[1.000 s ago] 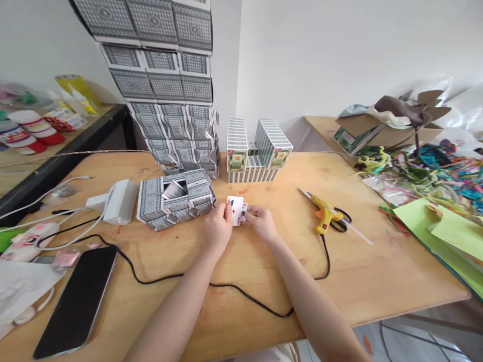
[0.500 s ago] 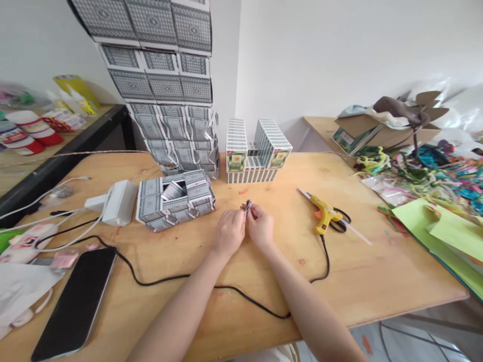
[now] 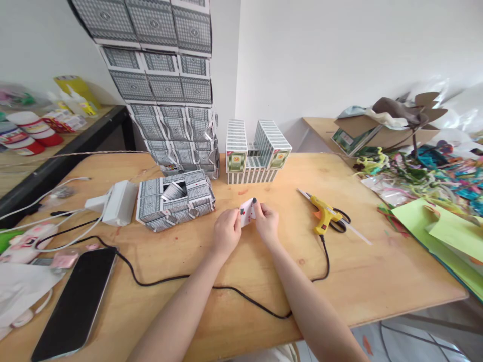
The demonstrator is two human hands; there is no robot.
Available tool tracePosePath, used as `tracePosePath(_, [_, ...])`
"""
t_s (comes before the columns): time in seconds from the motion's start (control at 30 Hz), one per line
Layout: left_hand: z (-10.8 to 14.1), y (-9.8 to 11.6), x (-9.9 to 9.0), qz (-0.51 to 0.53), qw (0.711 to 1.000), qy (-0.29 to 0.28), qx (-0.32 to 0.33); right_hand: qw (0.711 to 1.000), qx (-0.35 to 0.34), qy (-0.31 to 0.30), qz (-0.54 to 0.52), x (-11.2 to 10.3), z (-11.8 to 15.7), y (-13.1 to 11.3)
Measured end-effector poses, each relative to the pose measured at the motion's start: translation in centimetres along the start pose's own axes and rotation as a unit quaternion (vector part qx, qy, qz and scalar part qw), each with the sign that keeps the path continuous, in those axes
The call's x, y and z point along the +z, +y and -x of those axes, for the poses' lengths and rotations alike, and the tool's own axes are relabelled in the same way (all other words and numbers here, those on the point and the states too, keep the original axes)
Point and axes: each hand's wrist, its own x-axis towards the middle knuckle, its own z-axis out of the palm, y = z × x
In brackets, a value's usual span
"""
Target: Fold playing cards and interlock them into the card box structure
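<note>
Between both hands I hold a playing card [image 3: 247, 213], its white face with red marks turned toward me and bent along its length. My left hand [image 3: 227, 231] pinches its left edge. My right hand [image 3: 267, 221] grips the right edge, the thumb at the top corner. To the left lies a block of folded playing cards [image 3: 175, 199] with patterned grey backs, a gap in its top. Behind it rises a tall tower of folded cards [image 3: 162, 83]. Stacked card boxes [image 3: 237, 161] stand beyond my hands.
A yellow glue gun [image 3: 324, 213] lies on scissors [image 3: 341, 226] at the right; its black cord crosses the table under my forearms. Left are a white power adapter [image 3: 119, 202] and a phone [image 3: 77, 301]. Green paper [image 3: 426, 226] and craft scraps [image 3: 433, 166] cover the right edge.
The card was folded narrow between my fingertips; now it is spread wider with its face showing. My hands have moved slightly apart.
</note>
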Motion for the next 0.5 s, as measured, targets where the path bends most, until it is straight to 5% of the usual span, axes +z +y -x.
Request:
tracePosePath(0.2, [-0.8, -0.4, -0.3, 0.172, 0.962, 0.025, -0.213, 0.933, 0.141, -0.217, -0.252, 0.2, -0.4, -0.1])
tracePosePath(0.37, [-0.9, -0.2, -0.3, 0.206, 0.946, 0.023, -0.251, 0.917, 0.132, -0.275, -0.256, 0.7, 0.6, -0.4])
tracePosePath(0.5, [-0.7, -0.3, -0.1, 0.209, 0.943, 0.029, -0.259, 0.939, 0.081, -0.281, -0.181, 1.1, 1.2, -0.2])
